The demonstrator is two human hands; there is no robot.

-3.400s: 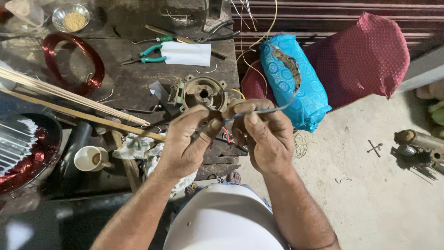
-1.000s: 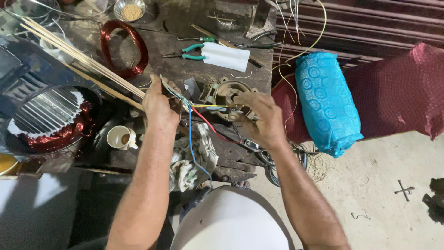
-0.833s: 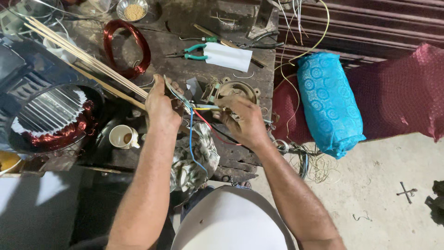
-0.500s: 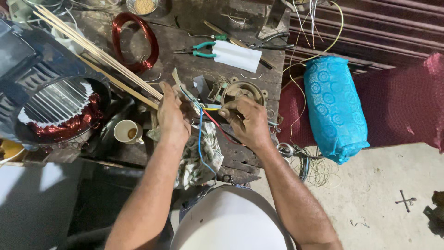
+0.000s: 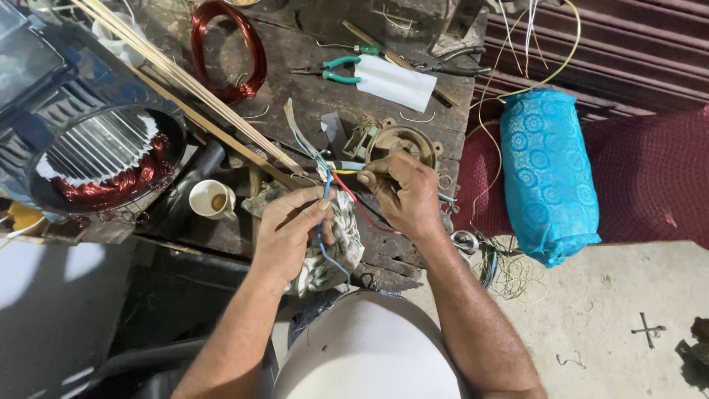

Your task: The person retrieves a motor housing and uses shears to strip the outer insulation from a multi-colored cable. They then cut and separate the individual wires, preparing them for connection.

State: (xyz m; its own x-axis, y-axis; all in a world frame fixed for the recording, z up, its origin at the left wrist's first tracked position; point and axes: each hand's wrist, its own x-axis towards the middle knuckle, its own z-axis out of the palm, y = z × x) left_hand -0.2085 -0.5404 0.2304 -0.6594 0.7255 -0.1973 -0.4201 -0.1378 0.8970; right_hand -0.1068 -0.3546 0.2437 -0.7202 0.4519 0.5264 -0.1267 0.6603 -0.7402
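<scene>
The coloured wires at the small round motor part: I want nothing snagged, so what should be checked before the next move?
1. Left hand pinches thin blue insulated wire: ok.
2. Right hand on round grey metal motor part: ok.
3. Thin red insulated wire free of tangles: cannot tell.
4. Small white ceramic cup upright, clear of both hands: ok.
5. Green-handled steel pliers within reach: ok.

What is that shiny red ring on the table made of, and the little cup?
The red ring looks like coated copper wire wound into a coil; it has a glossy metallic sheen. The little cup looks like glazed ceramic, white and smooth, though it could be plastic.
</scene>
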